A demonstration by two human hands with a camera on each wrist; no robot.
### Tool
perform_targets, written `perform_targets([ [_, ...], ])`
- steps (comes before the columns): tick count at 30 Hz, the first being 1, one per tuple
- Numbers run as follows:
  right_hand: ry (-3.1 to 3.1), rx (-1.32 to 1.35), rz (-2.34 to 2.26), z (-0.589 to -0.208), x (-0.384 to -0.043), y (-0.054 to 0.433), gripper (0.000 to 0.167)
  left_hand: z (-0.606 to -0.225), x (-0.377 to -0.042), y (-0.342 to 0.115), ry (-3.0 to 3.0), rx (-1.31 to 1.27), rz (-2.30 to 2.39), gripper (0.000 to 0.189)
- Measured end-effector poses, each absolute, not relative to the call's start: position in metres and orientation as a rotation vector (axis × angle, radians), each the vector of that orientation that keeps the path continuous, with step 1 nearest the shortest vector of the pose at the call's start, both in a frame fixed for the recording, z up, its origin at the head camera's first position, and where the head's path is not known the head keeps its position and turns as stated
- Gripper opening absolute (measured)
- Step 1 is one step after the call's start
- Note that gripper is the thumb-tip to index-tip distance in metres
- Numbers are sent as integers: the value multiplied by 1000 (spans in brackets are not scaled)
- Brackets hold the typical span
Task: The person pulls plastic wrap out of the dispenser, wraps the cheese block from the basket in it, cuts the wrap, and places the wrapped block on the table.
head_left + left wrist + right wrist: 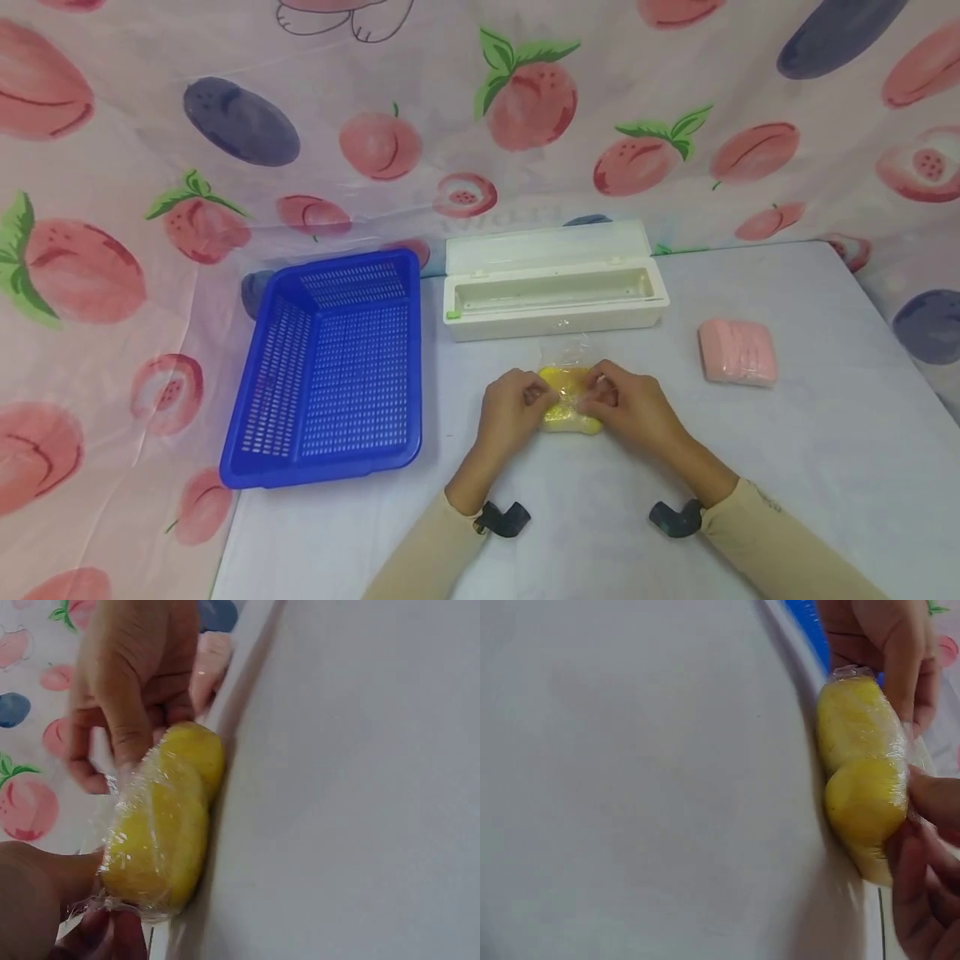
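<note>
Yellow fruits (570,421), lemon-like, lie side by side on the table under clear cling film (154,817). At their left end, my left hand (510,408) pinches the film between thumb and fingers; its fingertips also show low in the left wrist view. My right hand (633,408) pinches the film at the right end, thumb against fingertips (911,862). A loose sheet of film stretches from the fruits toward a white cling film dispenser (555,321), whose lid (547,247) stands raised. In the right wrist view the film lies tight and shiny over the rounded fruits.
A blue plastic basket (412,367) stands to the left of the hands. On the right lies a pink block (738,352) wrapped in clear film. Behind the white-covered table (825,467) hangs a fruit-patterned cloth (300,75).
</note>
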State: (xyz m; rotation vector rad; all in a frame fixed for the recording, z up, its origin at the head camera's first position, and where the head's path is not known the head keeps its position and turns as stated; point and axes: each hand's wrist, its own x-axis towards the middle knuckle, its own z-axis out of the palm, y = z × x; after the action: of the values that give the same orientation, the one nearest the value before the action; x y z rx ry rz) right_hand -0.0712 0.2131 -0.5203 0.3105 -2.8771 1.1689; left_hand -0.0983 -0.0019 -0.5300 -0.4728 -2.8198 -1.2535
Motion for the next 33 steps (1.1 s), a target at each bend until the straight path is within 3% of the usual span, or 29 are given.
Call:
perform_targets([
  [3,-2795,421,1026,-522,-71,214,22,-533,-97,-2,-2754,-524,-1104,20],
  [7,-2710,667,760,-521,-66,220,16,-527,-89,-12,-2663,-773,-824,10],
  [14,-2669,957,427,-520,-60,232,39,-524,-80,-31,-2658,-1140,-436,30],
  [19,-2698,989,407,-516,-56,236,49,-529,-79,-32,-2633,-1243,-426,40],
  [28,-2767,1042,398,-514,-53,236,49,-517,-63,-30,-2907,-1226,-229,59],
  [33,-2816,1036,391,-516,-52,236,53,-517,-65,-30,-2888,-1239,-225,51],
])
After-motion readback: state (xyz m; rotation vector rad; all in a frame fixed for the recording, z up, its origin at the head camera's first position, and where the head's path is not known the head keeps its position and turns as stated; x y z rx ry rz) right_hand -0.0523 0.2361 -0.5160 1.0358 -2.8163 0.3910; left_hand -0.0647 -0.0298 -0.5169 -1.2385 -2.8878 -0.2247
